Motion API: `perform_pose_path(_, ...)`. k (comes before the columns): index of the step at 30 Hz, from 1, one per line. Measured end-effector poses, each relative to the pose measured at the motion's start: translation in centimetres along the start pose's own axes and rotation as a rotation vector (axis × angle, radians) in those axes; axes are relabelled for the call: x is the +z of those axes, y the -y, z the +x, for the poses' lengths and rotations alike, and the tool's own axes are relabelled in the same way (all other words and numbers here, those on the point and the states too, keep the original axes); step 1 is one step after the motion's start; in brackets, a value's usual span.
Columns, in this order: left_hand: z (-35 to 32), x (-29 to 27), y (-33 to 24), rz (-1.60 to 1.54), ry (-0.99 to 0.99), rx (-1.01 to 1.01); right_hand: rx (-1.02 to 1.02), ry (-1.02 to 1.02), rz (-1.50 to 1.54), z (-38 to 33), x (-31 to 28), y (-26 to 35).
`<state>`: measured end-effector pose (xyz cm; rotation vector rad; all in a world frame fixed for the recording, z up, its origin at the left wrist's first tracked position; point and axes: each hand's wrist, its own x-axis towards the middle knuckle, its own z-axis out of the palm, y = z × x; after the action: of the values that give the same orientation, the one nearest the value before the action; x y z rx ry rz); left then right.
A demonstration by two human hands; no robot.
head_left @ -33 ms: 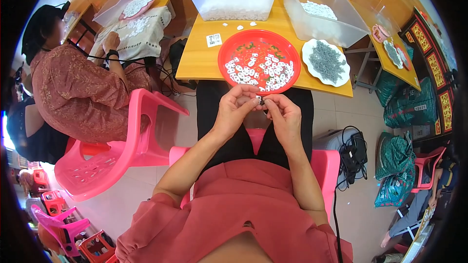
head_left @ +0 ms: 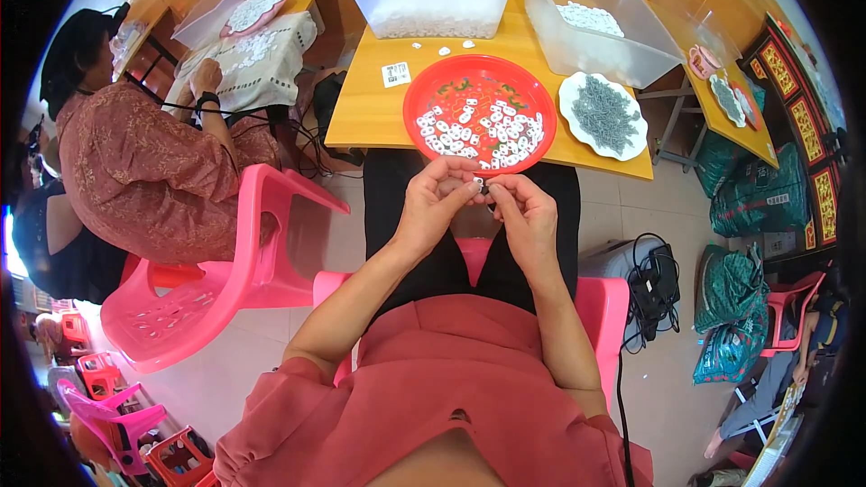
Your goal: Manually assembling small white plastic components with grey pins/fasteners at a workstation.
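Just in front of the table's near edge, my two hands meet over my lap. My left hand (head_left: 434, 205) pinches a small white plastic piece with holes (head_left: 479, 182) between thumb and fingers. Against it, my right hand (head_left: 525, 210) is closed in a pinch; a small dark bit shows at its fingertips, too small to name. Beyond them lies a round red tray (head_left: 460, 66) with many similar white pieces scattered in it. To its right, a white scalloped plate (head_left: 634, 146) bears a heap of thin grey screw-like pieces (head_left: 603, 115).
Two clear plastic bins (head_left: 433, 22) (head_left: 622, 54) with white pieces stand at the back of the wooden table (head_left: 361, 122). On the left, a co-worker (head_left: 153, 171) sits at another table beside a pink chair (head_left: 248, 243). Green sacks (head_left: 758, 194) and a black cable bundle (head_left: 654, 289) are at right.
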<state>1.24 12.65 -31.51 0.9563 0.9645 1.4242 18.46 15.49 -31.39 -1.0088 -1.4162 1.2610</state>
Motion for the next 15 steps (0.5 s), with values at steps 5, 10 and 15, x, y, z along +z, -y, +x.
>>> perform_pose_path(5, -0.08, 0.15, -0.20, 0.006, -0.002, 0.002, 0.014, 0.025, -0.024, -0.03, -0.13, -0.09)
perform_pose_path(10, -0.14, 0.02, 0.05, 0.023, -0.004, 0.007, 0.034, 0.026, -0.030, -0.19, -0.09, 0.19)
perform_pose_path(15, -0.42, 0.13, 0.09, 0.019, -0.009, -0.002, 0.016, 0.016, -0.083, -0.48, -0.04, 0.13)
